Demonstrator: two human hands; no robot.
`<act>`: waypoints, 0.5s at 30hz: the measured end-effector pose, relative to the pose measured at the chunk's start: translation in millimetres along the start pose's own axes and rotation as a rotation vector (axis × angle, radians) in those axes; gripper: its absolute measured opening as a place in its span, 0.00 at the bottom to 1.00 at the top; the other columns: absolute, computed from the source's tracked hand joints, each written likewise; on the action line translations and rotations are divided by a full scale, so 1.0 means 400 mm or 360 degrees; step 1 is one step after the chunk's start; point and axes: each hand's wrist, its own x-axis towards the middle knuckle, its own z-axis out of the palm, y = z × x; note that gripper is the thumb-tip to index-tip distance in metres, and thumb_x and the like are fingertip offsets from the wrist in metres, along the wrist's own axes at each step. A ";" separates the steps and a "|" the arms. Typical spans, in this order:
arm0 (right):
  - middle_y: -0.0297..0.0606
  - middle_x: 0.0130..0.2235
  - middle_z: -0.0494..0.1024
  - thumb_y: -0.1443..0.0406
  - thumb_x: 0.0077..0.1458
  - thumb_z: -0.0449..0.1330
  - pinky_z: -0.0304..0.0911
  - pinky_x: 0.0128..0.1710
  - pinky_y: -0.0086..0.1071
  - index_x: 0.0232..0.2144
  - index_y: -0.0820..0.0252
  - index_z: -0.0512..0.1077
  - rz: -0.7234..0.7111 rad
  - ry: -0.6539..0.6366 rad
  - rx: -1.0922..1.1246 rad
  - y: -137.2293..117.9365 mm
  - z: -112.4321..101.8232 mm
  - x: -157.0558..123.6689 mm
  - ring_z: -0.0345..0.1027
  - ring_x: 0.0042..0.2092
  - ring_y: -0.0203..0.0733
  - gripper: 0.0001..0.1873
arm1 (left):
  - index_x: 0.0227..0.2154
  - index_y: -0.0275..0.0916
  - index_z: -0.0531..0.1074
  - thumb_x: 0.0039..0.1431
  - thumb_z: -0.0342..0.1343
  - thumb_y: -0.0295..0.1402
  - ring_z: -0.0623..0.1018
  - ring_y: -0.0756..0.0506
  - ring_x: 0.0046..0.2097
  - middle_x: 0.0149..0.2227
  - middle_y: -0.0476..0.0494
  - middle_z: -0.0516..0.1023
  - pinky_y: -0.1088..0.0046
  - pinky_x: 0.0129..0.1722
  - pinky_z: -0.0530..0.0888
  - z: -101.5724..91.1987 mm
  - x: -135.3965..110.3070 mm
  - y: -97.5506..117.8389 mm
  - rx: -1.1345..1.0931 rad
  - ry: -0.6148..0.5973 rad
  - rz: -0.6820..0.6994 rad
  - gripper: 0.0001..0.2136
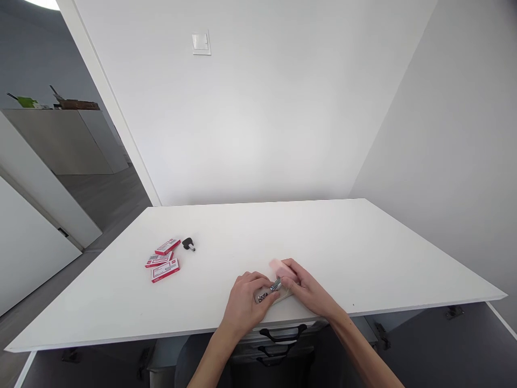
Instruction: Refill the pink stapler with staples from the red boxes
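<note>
A stapler with a pink top [284, 270] and a pale base [285, 295] lies at the front edge of the white table, between my two hands. Its pink top is lifted away from the base, and a shiny metal part [276, 284] shows in the gap. My right hand [307, 288] is closed round the pink top, with the thumb by the metal. My left hand [247, 300] has its fingers and thumb closed about the base and the metal part from the left. A small black-and-silver patterned piece [262, 297] shows between these fingers; its kind is unclear.
Several small red-and-white boxes [165, 269] lie overlapping on the left of the table [250, 231]. Beside them is a small black object with a metal tip [188, 244]. Drawers with black handles [283, 337] sit below the front edge. Walls stand behind and right.
</note>
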 end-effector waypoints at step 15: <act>0.39 0.48 0.71 0.46 0.69 0.50 0.63 0.51 0.39 0.56 0.48 0.64 -0.0011 0.0213 0.0331 0.023 -0.007 0.000 0.66 0.47 0.45 0.21 | 0.42 0.50 0.83 0.62 0.60 0.45 0.79 0.45 0.38 0.40 0.47 0.83 0.68 0.39 0.76 0.030 0.034 0.016 -0.0352 0.0087 -0.0172 0.12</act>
